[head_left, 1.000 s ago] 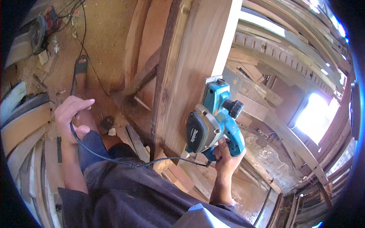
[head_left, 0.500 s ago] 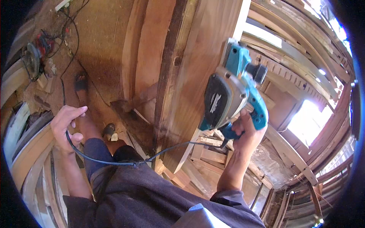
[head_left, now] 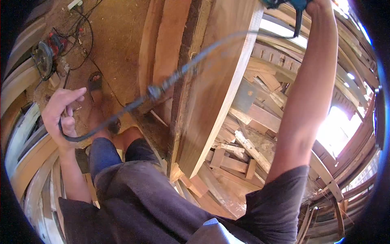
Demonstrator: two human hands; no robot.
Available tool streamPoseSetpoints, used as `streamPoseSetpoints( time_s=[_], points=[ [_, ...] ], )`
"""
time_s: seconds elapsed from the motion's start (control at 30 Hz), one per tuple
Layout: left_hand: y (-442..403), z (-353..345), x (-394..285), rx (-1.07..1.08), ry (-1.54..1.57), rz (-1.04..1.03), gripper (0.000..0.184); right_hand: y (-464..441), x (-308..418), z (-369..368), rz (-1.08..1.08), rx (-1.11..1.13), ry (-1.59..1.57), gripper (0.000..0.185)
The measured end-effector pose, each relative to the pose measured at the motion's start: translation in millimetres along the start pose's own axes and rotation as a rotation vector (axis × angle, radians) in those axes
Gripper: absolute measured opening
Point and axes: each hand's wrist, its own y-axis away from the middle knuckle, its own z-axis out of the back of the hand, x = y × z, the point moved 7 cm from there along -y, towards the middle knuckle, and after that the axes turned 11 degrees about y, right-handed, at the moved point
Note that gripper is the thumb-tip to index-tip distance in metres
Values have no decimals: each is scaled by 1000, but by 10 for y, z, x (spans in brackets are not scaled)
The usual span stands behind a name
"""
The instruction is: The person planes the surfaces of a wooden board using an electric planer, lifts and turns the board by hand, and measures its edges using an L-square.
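Teal power planer [head_left: 299, 3] is grasped by the right hand [head_left: 318, 6]; the left hand [head_left: 61, 112] loosely holds its black cable [head_left: 132, 106].

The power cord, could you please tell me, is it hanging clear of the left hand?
No, the power cord runs through the curled left hand.

Board [head_left: 221, 69]: wood, broad face smooth, satin, grain visible; edge pale, matt. Adjoining timber [head_left: 187, 73]: wood, rough, dark-stained. Shirt [head_left: 150, 191]: dark matt cloth. Power cord [head_left: 122, 112]: matt, rubber-like. Offcuts [head_left: 231, 162]: bare matt wood.
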Motion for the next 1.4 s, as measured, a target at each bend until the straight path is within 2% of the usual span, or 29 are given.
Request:
streamPoseSetpoints(
  time_s=[0.1,0.17,0.2,0.23,0.27,0.33,0.37,0.4,0.43,0.47,0.53,0.67,0.8,0.9,1.07,1.13,1.4],
  points=[
    [-24,69,-69,-53,4,-9,97,-122,-38,87,-51,8,38,7],
    [-16,98,-83,-63,17,-35,95,140,-326,335,-90,-21,126,8],
    [4,109,-113,-60,31,-56,93,369,-567,515,-32,23,218,25],
    [37,126,-130,-69,31,-57,93,1080,-513,558,-119,-136,394,24],
    [82,120,-130,-49,32,-36,91,1618,-592,568,-108,-103,328,22],
    [177,132,-152,-46,29,-25,89,2639,-694,642,-141,-127,459,17],
    [229,102,-154,-7,29,-15,88,3181,-794,678,-264,-147,398,9],
    [245,59,-146,28,27,-7,87,3697,-1015,812,-268,-159,395,8],
    [227,5,-212,28,10,-59,83,4164,-1011,785,-443,-200,349,10],
    [216,-12,-208,8,0,-65,83,4518,-1058,794,-433,-189,379,15],
    [159,-144,-245,112,-76,-160,78,4952,-1206,854,-542,-279,317,16],
    [-188,-391,-190,167,-62,-226,75,4605,-1175,867,-510,-265,365,17],
    [-719,-385,-110,158,-10,-186,78,3591,-905,699,-497,-296,283,16],
    [-1146,-263,33,130,-3,-153,80,2801,-657,558,-442,-286,337,14],
    [-1851,25,44,85,6,-59,84,1603,-368,382,-429,-308,312,31],
    [-2071,120,44,64,6,-1,85,1161,-218,281,-419,-323,289,32],
    [-2678,261,-55,62,5,55,84,-561,168,47,-290,-302,278,20]
  ],
)
